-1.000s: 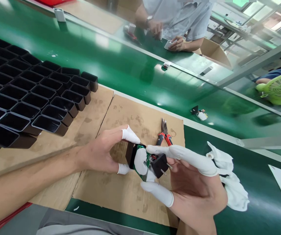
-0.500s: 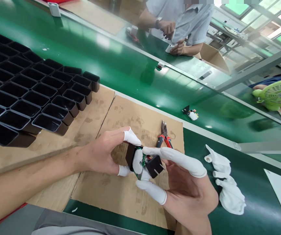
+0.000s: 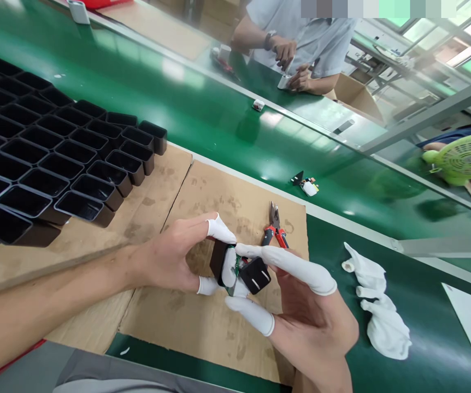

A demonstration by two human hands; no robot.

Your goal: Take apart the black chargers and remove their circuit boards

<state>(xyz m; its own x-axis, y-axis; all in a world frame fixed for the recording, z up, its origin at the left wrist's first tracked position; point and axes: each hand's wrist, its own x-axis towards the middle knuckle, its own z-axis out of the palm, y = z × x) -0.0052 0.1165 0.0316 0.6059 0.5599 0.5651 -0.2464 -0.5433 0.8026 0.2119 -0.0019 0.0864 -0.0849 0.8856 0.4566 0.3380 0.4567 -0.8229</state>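
Note:
My left hand (image 3: 186, 256), with white finger cots on its thumb and forefinger, grips a black plastic housing (image 3: 218, 263) from its left side. A green circuit board with white potting or padding (image 3: 229, 267) sits partly inside the housing's mouth. A black plug piece with two flat metal prongs (image 3: 255, 275) is joined to the board and faces right. My right hand (image 3: 296, 295), also in white finger cots, pinches the circuit board between thumb and fingers, its tips at the housing's edge. Red-and-black pliers (image 3: 275, 225) lie just beyond, jaws pointing away.
Rows of open black housings (image 3: 39, 142) stand at the left on cardboard (image 3: 157, 191). White cloth pieces (image 3: 385, 305) lie at the right. A green conveyor belt (image 3: 202, 125) carries small parts (image 3: 307, 184). Across it, a co-worker's hands (image 3: 290, 65) hold a white part. A green fan (image 3: 469, 158) stands at right.
My right hand has moved slightly left, pushing the board deeper into the housing, and the plug piece has tilted. Small parts on the belt have shifted left.

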